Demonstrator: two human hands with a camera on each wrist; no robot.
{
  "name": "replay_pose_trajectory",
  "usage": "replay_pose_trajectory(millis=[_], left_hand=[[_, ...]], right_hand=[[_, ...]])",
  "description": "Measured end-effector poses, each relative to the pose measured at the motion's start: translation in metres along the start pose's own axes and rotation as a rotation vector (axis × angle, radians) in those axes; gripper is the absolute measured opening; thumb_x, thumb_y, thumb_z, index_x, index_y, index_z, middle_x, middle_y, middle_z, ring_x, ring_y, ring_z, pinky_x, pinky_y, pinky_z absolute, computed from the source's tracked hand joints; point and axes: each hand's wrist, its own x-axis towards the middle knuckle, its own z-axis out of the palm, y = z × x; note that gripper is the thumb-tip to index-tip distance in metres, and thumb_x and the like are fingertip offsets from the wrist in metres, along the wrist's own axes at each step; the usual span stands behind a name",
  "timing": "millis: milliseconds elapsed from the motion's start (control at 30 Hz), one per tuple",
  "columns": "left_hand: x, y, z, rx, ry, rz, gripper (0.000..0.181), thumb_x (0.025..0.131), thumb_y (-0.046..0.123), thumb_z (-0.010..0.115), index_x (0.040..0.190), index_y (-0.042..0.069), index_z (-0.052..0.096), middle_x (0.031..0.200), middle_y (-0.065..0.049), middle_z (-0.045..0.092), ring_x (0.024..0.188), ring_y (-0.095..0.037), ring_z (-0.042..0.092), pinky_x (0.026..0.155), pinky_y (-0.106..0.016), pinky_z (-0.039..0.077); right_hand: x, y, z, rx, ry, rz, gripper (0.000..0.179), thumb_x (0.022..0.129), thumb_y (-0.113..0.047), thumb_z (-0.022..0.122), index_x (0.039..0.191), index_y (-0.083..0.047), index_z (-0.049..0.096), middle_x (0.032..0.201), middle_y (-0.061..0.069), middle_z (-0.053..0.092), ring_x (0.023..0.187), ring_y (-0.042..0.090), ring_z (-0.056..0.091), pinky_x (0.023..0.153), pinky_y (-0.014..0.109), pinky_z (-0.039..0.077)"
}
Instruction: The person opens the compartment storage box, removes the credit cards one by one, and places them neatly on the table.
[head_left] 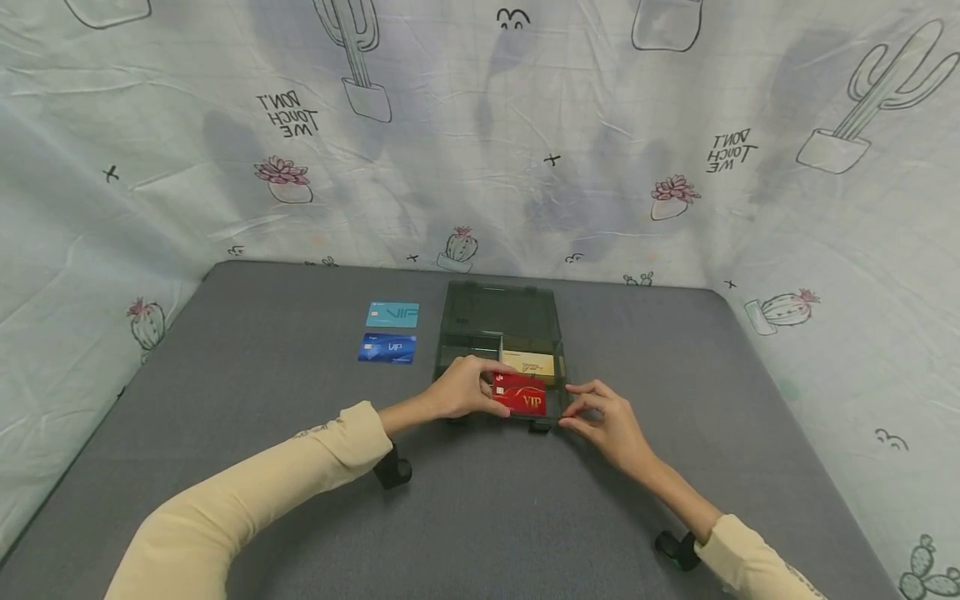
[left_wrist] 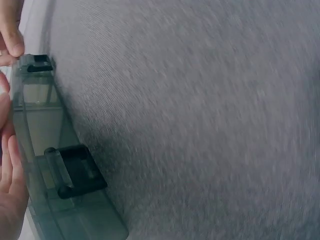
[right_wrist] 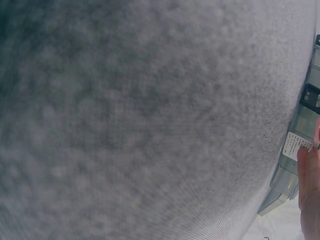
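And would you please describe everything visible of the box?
The box is dark, see-through and looks plastic. It sits on the table, its lid open at the back. A divider separates left and right compartments; its near side bears two black latches, another a white label. A gold card lies in the right compartment. The right hand touches the box's right side; a red card partly hides it.
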Motion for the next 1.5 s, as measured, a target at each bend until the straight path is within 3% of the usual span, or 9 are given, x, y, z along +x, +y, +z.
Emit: replay_pose_trajectory(millis=[233,400,633,1233,1500], left_hand=[[-0.004,0.001,-0.005,-0.226,0.054,-0.126,0.058,0.076,0.003,0.080,0.130,0.001,0.059,0.112,-0.017,0.065,0.088,-0.019,0.068,0.078,-0.032,0.055],[-0.008,0.001,-0.009,-0.353,0.068,-0.154,0.058,0.075,-0.002,0.079,0.130,0.000,0.058,0.108,-0.018,0.068,0.087,-0.019,0.068,0.076,-0.031,0.056],[-0.013,0.002,-0.013,-0.314,0.100,-0.195,0.057,0.074,0.000,0.081,0.128,0.005,0.062,0.099,-0.010,0.069,0.083,-0.013,0.061,0.068,-0.025,0.053],[-0.036,-0.001,-0.025,-0.330,0.137,-0.237,0.054,0.074,0.001,0.081,0.126,0.006,0.064,0.103,-0.011,0.069,0.085,-0.016,0.060,0.069,-0.025,0.053],[-0.044,-0.006,-0.031,-0.342,0.140,-0.259,0.054,0.075,0.003,0.081,0.126,0.007,0.064,0.103,-0.011,0.068,0.088,-0.018,0.058,0.069,-0.025,0.052]], right_hand=[[0.000,0.000,0.000,-0.010,-0.005,0.001,0.018,0.069,0.005,0.081,0.077,-0.007,0.070,0.103,0.018,0.063,0.080,0.020,0.068,0.063,0.031,0.057],[0.000,0.000,0.000,-0.011,-0.013,0.006,0.019,0.069,0.005,0.081,0.077,-0.007,0.070,0.104,0.018,0.063,0.080,0.020,0.068,0.064,0.030,0.057],[-0.001,-0.002,-0.001,0.015,-0.030,0.023,0.017,0.070,0.005,0.080,0.078,-0.007,0.070,0.101,0.017,0.061,0.094,0.034,0.065,0.066,0.030,0.057],[-0.003,-0.001,-0.001,0.029,-0.023,0.005,0.017,0.071,0.004,0.080,0.078,-0.008,0.070,0.102,0.017,0.062,0.083,0.024,0.067,0.064,0.030,0.057],[-0.004,-0.001,-0.002,0.020,-0.017,-0.001,0.018,0.070,0.005,0.080,0.078,-0.007,0.070,0.102,0.017,0.062,0.084,0.028,0.066,0.063,0.031,0.057]])
